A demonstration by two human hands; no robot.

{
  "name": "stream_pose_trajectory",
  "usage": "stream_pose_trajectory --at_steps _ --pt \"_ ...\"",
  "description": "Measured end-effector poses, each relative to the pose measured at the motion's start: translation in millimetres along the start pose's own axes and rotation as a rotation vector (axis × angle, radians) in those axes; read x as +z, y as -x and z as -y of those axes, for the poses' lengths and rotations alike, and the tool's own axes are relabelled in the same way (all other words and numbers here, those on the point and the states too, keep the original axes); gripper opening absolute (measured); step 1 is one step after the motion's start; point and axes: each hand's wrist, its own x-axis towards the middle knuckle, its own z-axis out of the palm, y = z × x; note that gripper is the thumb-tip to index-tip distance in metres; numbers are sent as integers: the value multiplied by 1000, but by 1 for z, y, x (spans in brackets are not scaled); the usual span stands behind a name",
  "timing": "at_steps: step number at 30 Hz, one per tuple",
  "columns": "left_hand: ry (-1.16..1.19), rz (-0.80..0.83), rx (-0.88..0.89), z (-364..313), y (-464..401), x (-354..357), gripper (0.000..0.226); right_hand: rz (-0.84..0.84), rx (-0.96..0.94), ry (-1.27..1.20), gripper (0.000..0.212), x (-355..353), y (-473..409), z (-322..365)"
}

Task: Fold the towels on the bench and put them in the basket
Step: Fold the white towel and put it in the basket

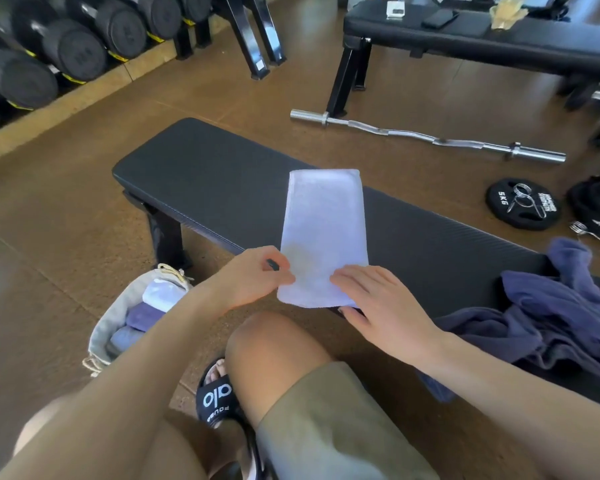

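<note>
i am folding the white towel [323,233] on the worktop [201,178]. my left fingers [278,271] are pinching its near corner, my right fingers [347,277] are lying flat on it. next fold, then basket [110,327].

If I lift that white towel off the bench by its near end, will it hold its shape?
Probably not. The white towel is thin folded cloth lying flat on the bench, so it would likely droop and perhaps unfold. It looks light, and the left hand already pinches one corner.

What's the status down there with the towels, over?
Left hand pinching white towel edge, right hand flat on it. Towel half-folded on bench. Blue towels waiting. Basket path clear.
</note>
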Motion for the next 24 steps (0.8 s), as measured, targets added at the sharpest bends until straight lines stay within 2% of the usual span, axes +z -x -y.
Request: stream_pose_trajectory --at_steps 3,5,8,12,17,19,22,24 --pt "-352 -196 300 7 7 11 44 -20 17 1 34 -2 1 -4" --pt "-500 -214 526 10 9 20 57 -44 15 -14 26 -7 -2 -4" --pt "-678 -193 675 7 4 33 61 -39 20 -33 26 -17 -12 -1" --pt "-840 -234 704 1 -5 41 40 20 141 -100 27 -26 -25 -4" --pt "-812 -261 664 0 -8 36 24 106 190 -230 24 -35 -29 -11" --pt "-824 -206 613 -1 -8 34 21 153 190 -282 33 -37 -28 -13" --pt "-828 -206 630 5 -14 29 23 191 153 -169 56 -36 -26 -15" --pt "-837 -212 673 11 -18 27 19 171 134 -108 50 -34 -24 -16"
